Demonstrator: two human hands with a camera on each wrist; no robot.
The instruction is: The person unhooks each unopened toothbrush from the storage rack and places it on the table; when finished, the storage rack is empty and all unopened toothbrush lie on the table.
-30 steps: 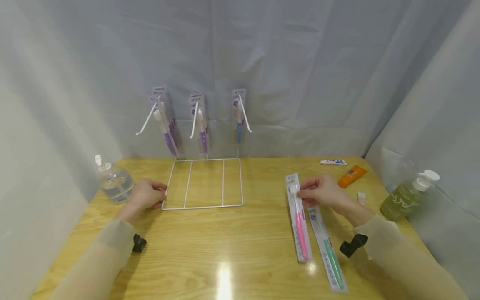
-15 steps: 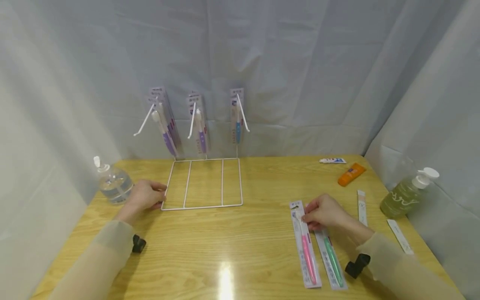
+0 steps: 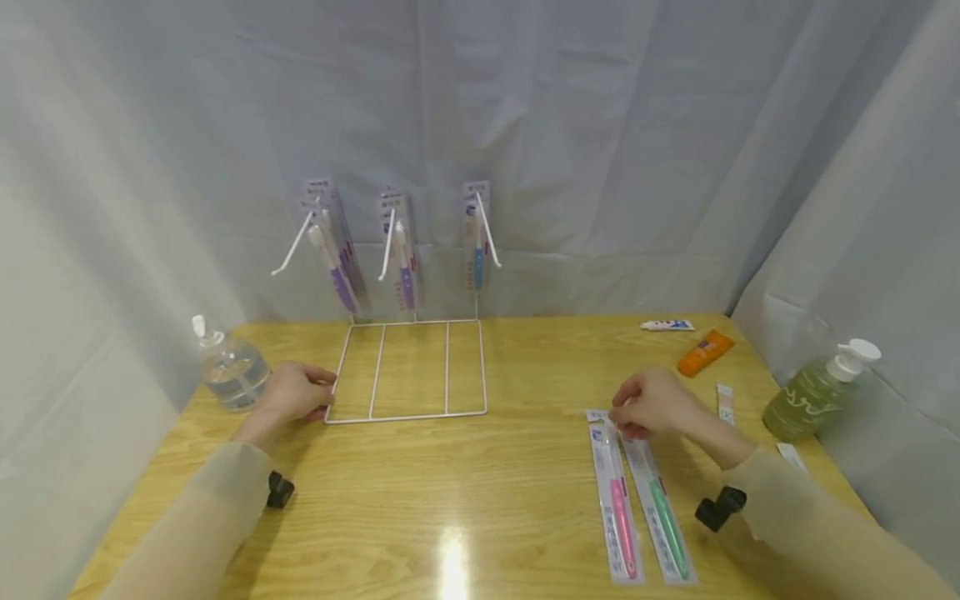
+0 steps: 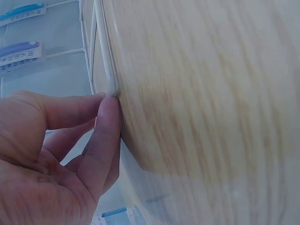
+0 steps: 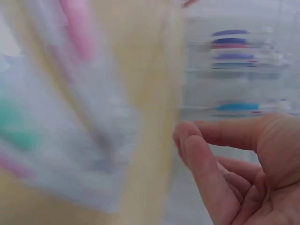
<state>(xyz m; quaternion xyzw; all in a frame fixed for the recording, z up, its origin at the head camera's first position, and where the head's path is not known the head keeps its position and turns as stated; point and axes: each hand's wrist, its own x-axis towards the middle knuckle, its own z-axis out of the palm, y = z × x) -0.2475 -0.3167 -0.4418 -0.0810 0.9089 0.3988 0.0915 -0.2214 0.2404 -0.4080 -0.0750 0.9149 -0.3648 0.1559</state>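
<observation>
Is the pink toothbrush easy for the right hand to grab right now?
Yes, it looks like it. The right hand seems empty and is close to the top end of the pink toothbrush. The green toothbrush lies beside it, so nothing seems to block it.

Soft light; a white glare patch shines on the wooden table (image 3: 450, 479). The left wrist view looks bluish; in the right, toothbrush packs (image 5: 103, 98) blur, seemingly unreadable.
</observation>
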